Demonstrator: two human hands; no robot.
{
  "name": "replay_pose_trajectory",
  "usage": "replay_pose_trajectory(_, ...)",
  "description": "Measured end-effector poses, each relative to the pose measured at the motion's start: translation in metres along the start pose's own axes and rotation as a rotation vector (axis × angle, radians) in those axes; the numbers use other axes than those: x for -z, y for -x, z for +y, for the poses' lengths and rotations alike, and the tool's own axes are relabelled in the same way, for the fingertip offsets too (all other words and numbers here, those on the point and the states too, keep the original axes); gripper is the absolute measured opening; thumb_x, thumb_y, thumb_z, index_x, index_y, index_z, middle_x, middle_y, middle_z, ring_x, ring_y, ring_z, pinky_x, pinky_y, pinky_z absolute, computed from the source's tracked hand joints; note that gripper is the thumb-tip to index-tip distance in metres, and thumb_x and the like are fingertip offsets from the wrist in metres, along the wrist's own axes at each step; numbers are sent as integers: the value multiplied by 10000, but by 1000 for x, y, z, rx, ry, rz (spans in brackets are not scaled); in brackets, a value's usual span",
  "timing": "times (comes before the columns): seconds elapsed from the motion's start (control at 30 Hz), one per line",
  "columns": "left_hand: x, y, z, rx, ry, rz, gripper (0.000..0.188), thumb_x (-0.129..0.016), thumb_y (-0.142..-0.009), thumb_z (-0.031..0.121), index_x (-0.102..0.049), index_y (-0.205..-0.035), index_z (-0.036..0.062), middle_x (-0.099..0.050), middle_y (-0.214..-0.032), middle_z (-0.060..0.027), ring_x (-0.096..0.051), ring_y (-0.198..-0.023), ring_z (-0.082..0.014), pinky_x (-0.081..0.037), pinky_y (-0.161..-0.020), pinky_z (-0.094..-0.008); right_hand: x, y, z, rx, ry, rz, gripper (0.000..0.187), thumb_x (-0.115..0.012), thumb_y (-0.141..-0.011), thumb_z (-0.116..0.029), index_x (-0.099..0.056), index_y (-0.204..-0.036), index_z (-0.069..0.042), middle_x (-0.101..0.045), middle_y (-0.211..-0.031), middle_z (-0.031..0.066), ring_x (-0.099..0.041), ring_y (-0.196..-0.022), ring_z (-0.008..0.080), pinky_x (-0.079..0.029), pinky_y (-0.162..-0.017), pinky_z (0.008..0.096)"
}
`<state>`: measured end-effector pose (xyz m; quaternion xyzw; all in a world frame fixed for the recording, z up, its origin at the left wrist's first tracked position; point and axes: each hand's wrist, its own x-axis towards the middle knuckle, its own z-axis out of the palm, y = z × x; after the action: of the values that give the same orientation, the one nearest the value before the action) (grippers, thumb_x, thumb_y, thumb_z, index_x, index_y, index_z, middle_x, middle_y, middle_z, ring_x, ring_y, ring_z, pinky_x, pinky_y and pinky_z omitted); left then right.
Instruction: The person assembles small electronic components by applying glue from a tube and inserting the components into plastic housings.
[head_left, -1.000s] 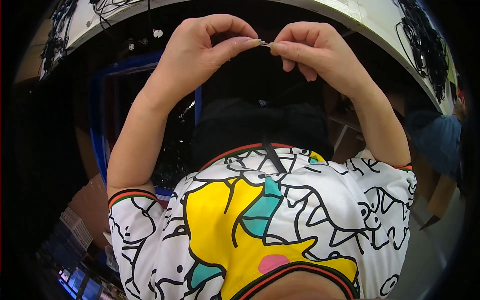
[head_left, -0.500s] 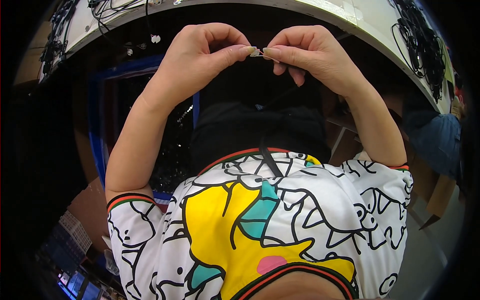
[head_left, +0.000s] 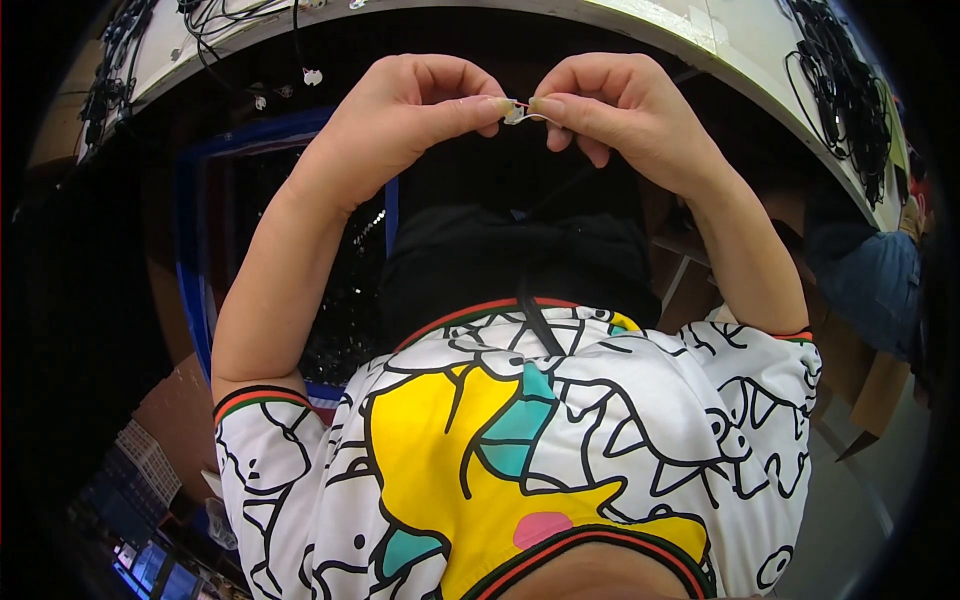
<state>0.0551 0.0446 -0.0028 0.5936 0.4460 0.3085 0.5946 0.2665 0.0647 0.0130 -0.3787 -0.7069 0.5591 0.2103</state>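
Note:
Between my two hands, below the bench's edge, is a small whitish piece (head_left: 515, 113) with thin wires coming off it. My left hand (head_left: 428, 105) pinches this piece between thumb and forefinger. Thin red and white wires (head_left: 535, 116) run from it to my right hand (head_left: 612, 105), which pinches them between thumb and forefinger. The other fingers of both hands are curled. What exactly the small piece is, I cannot make out; my fingertips cover part of it.
A white bench (head_left: 660, 25) curves across the top. Black cables (head_left: 835, 110) lie bundled at its right, more (head_left: 120, 70) at its left. Several small white parts on wires, one a round part (head_left: 312, 77), hang over its edge. A blue-rimmed bin (head_left: 190, 250) stands left of my lap.
Both hands have shifted very slightly. More of the small whitish piece shows below my left fingertips, and the white wire is bowed differently.

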Motion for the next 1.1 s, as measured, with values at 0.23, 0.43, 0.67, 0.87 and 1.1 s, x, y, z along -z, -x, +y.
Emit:
replay_pose_trajectory(0.23, -10, 1, -11, 105, 641, -82, 175, -594, -829, 188, -582, -910, 34, -566, -747, 4, -485, -669, -52, -395, -668, -202, -3, -2, 2, 0, -227, -24, 182, -549, -849, -167, -610, -891, -1, -609, -716, 36, -537, -592, 56, -428, -531, 163)
replay_pose_trajectory(0.43, -25, -3, -10, 43, 779, 31, 169, -613, -816, 203, -615, -886, 49, -600, -764, -2, -510, -698, -51, -395, -658, -189, -25, 7, 14, 468, 64, 372, 149, -542, -849, -78, -590, -958, 11, -620, -832, 67, -594, -748, 108, -484, -663, 214)
replay_pose_trajectory(0.67, -8, 1, 13, -44, 110, 8, 185, -611, -801, 175, -613, -904, 22, -599, -770, -20, -531, -734, -60, -387, -663, -174, -8, 9, 8, 278, -36, 147, 126, -548, -846, -82, -600, -920, 5, -613, -795, 51, -591, -732, 108, -479, -644, 207)
replay_pose_trajectory(0.87, -11, -1, 4, -74, 279, 43, 127, -614, -800, 156, -605, -840, 36, -564, -729, 7, -505, -700, -48, -376, -653, -166, -8, 9, 12, 315, -29, 283, 115, -595, -805, -48, -599, -908, 3, -608, -818, 46, -591, -748, 117, -481, -695, 219)
replay_pose_trajectory(1.1, -28, -8, -8, -124, 434, 172, 143, -644, -786, 170, -619, -805, 30, -578, -708, 11, -496, -662, -32, -384, -617, -157, -17, 7, 18, 654, 387, 467, 152, -653, -700, 31, -626, -840, -23, -600, -765, 78, -592, -642, 170, -479, -558, 218)
